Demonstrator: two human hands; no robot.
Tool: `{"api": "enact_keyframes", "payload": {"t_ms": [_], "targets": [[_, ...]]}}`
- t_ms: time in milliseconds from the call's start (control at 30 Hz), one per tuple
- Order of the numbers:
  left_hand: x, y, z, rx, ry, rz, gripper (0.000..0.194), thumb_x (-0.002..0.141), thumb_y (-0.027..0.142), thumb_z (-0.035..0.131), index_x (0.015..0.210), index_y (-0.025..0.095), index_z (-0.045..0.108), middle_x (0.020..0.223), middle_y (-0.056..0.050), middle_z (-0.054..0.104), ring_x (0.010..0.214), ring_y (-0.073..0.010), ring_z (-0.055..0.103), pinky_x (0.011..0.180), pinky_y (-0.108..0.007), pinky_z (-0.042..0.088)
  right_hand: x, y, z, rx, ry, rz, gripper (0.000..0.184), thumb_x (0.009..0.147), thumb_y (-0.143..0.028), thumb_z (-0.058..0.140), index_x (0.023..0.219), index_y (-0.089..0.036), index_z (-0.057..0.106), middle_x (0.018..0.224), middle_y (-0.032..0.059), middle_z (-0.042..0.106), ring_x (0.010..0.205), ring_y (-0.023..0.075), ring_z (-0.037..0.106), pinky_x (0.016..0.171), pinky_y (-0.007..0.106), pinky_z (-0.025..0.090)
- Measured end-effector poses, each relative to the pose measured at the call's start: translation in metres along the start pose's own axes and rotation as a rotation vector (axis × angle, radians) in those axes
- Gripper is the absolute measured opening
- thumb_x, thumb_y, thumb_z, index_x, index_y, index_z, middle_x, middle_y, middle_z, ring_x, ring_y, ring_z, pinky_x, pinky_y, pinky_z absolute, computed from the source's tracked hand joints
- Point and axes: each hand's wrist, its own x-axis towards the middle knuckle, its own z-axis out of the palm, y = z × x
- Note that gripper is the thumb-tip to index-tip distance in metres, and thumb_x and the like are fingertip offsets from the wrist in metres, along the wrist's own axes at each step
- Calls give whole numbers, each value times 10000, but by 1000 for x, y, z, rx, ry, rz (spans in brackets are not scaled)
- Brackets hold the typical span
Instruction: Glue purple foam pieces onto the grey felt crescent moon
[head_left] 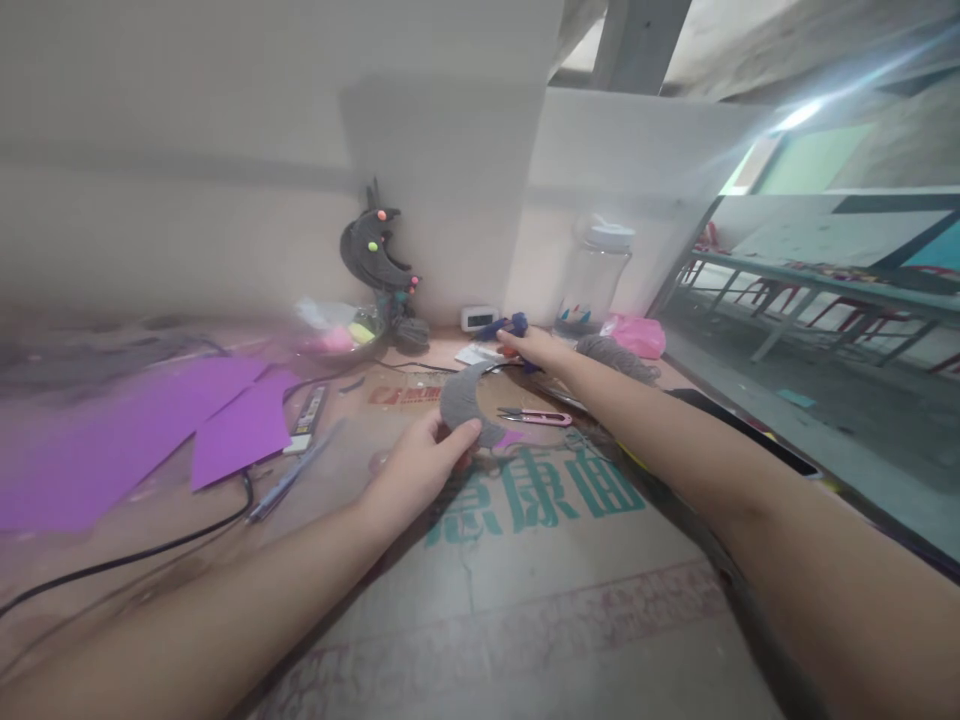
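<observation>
Evidently, in the head view, a grey crescent is held low over printed cardboard on the bench. Its lower end is gripped by the left hand, the thumb being laid across the near face. The right hand is stretched beyond it to a dark blue object in front of a small white clock; whether that object is grasped or merely touched cannot be told, as the fingers are partly hidden.

The chief hazard is judged to be the pink-handled snips, by which the hollow of the crescent is faced, points first. Should the crescent be lowered or swung to the right, its grey covering could be caught on the tips. Because only one end is gripped, the crescent could also be twisted, or its free end bent, if it were pushed against.

A further risk is posed by the upright bottle, which could be knocked by a sideways sweep of the right arm; the grey yarn beside that forearm could likewise be dragged. On the left, the black cable could be snagged by the forearm, and the pen near it could be rolled. The purple scrap just beside the crescent could be swept aside.
</observation>
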Motion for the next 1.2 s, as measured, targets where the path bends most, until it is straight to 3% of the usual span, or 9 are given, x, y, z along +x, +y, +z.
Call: {"api": "enact_keyframes", "payload": {"t_ms": [100,367,600,733,833,900,967,1033,1200], "targets": [[1,-1,0,-20,-1,-1,299,806,472,606,740,191,527,572,49,532,537,-134,493,542,-251,349,3,-4,0,14,-8,16,395,934,-486,571,1103,-136,643,992,127,759,812,194,705,775,288,543],[3,-4,0,-56,-5,4,320,813,489,610,740,190,524,592,43,536,552,-129,475,549,-245,349,-17,3,-16,-102,21,5,295,878,-379,640,1025,-132,703,975,111,765,911,266,685,859,350,505],[0,3,1,-97,47,-22,314,788,479,635,738,186,532,585,41,547,526,-124,485,521,-238,342,-72,-15,-35,-168,86,-154,358,947,-350,516,1184,-128,666,1237,151,679,1172,283,588,1012,374,406],[-1,7,2,-105,68,-13,309,760,467,652,739,185,528,535,50,522,501,-120,477,511,-235,342,-126,-32,-33,-166,-42,-311,326,954,-403,514,986,-167,736,1047,95,735,1031,246,631,967,371,429],[0,9,2,-157,71,22,280,736,401,685,828,167,562,589,51,543,512,-105,474,509,-225,355,-158,-44,-24,-175,-171,-396,336,910,-460,597,1029,-174,726,995,99,722,949,246,631,870,376,465],[-1,11,3,-199,78,46,370,722,336,702,1018,152,577,674,49,578,535,-95,487,526,-221,374,-170,-50,-17,-180,-214,-441,308,884,-432,651,1032,-170,713,1028,110,698,969,249,615,855,370,465],[-2,12,3,-202,81,34,590,741,309,688,1276,159,487,681,66,573,552,-98,505,555,-221,388,-178,-54,-12,-173,-218,-476,208,905,-355,639,955,-164,705,983,103,690,951,237,608,848,355,456],[-4,13,2,-179,79,34,696,768,304,666,1397,174,397,659,77,558,573,-104,520,578,-220,396,-182,-58,-9,-146,-205,-490,180,945,-288,575,870,-167,685,881,78,692,871,210,609,813,330,448],[-6,12,1,-16,65,47,287,839,321,587,1061,151,652,703,17,587,635,-123,539,575,-222,393,-190,-62,-13,-84,-216,-429,235,984,-264,486,826,-186,641,717,15,661,655,144,575,659,252,414]]}}
